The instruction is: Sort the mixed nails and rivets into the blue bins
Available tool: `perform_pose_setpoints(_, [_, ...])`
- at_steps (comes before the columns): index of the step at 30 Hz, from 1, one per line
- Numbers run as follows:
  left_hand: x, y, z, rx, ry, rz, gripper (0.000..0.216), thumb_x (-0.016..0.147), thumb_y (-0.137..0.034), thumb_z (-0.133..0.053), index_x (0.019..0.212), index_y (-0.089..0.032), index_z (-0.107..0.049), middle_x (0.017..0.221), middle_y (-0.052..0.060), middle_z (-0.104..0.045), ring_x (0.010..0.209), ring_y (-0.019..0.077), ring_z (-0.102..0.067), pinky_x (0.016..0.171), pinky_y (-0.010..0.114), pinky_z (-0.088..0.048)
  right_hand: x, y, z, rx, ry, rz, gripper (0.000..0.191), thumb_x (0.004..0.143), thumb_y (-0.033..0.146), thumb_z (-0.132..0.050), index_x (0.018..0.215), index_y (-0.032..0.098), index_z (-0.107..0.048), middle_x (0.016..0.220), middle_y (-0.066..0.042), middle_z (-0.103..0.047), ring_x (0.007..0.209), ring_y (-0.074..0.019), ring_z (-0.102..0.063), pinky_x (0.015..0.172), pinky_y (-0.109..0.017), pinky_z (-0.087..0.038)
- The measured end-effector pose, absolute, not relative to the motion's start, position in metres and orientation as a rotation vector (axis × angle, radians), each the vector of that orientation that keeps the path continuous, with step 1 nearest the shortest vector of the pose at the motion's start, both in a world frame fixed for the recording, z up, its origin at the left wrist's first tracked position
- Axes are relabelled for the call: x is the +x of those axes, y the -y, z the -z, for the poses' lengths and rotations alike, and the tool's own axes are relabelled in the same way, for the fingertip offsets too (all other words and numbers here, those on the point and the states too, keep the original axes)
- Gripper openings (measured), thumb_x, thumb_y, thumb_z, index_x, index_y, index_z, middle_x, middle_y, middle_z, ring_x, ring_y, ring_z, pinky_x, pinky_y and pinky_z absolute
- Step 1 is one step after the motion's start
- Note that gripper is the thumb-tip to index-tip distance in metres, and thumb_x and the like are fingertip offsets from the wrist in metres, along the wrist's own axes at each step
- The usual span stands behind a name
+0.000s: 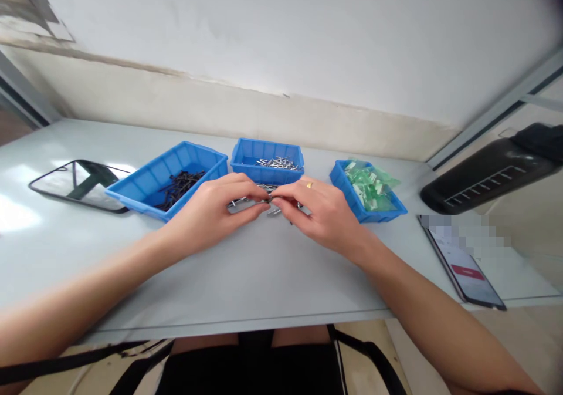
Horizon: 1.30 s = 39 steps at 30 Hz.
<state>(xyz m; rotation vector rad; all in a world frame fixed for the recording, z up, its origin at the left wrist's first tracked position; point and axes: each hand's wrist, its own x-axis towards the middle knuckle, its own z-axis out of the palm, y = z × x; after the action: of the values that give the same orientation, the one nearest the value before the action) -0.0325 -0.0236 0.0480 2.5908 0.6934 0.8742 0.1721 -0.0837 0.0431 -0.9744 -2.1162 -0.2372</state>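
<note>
My left hand [215, 210] and my right hand [328, 210] meet over the table, thumb and forefinger pinched on each. Between the fingertips is something small and dark, too hidden to name. A gold ring [309, 185] sits on a right-hand finger. Just behind and under the fingers lie loose silver metal pieces [267, 189], partly covered by the hands. Beyond them, a blue bin [248, 151] holds more thin silver pieces [281, 163]. Left of it stands a larger blue bin [145, 181] with dark, screw-like pieces [182, 186].
To the right, a blue bin [341, 186] contains green plastic packets [372, 186]. A dark bottle [488, 175] and a phone [466, 266] are farther right. A black-framed mirror-like panel [79, 186] lies left on the grey table [246, 289]. A wall [285, 43] rises behind.
</note>
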Motion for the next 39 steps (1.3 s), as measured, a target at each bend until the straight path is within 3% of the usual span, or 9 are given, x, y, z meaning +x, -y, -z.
perform_pose_setpoints(9, [-0.032, 0.029, -0.052, 2.571, -0.539, -0.771, 0.014, 0.089, -0.026, -0.055, 0.083, -0.018, -0.065, 0.078, -0.001, -0.062, 0.073, 0.0103, -0.058, 0.069, 0.021, -0.044, 0.166, 0.087, -0.043, -0.815, 2.139, 0.365, 0.010, 0.093, 0.019, -0.054, 0.092, 0.017, -0.064, 0.070, 0.000, -0.065, 0.067, -0.0110, -0.058, 0.068, -0.023, -0.048])
perform_pose_setpoints(21, [-0.034, 0.028, -0.056, 2.546, -0.717, -1.011, 0.005, 0.085, -0.022, -0.061, 0.087, -0.019, -0.064, 0.085, -0.001, -0.068, 0.080, 0.0126, -0.063, 0.074, 0.024, -0.048, 0.175, 0.082, -0.042, -0.922, 2.087, 0.340, 0.008, 0.093, 0.020, -0.054, 0.096, 0.018, -0.062, 0.075, 0.000, -0.067, 0.067, -0.0114, -0.057, 0.068, -0.024, -0.046])
perform_pose_setpoints(28, [-0.033, 0.030, -0.053, 2.643, -0.590, -1.158, 0.004, 0.084, -0.019, -0.064, 0.087, -0.018, -0.064, 0.084, 0.000, -0.067, 0.080, 0.0124, -0.062, 0.074, 0.024, -0.049, 0.173, 0.082, -0.039, -1.042, 2.199, 0.208, 0.012, 0.094, 0.022, -0.051, 0.095, 0.016, -0.062, 0.078, -0.002, -0.067, 0.068, -0.0127, -0.057, 0.064, -0.024, -0.043])
perform_pose_setpoints(39, [-0.035, 0.035, -0.050, 2.785, -0.300, -1.029, 0.007, 0.088, -0.018, -0.060, 0.094, -0.020, -0.062, 0.082, 0.001, -0.065, 0.078, 0.0132, -0.060, 0.075, 0.027, -0.048, 0.166, 0.086, -0.037, -1.048, 2.354, 0.011, 0.011, 0.089, 0.017, -0.046, 0.082, 0.017, -0.055, 0.070, -0.001, -0.059, 0.066, -0.0141, -0.054, 0.062, -0.026, -0.041])
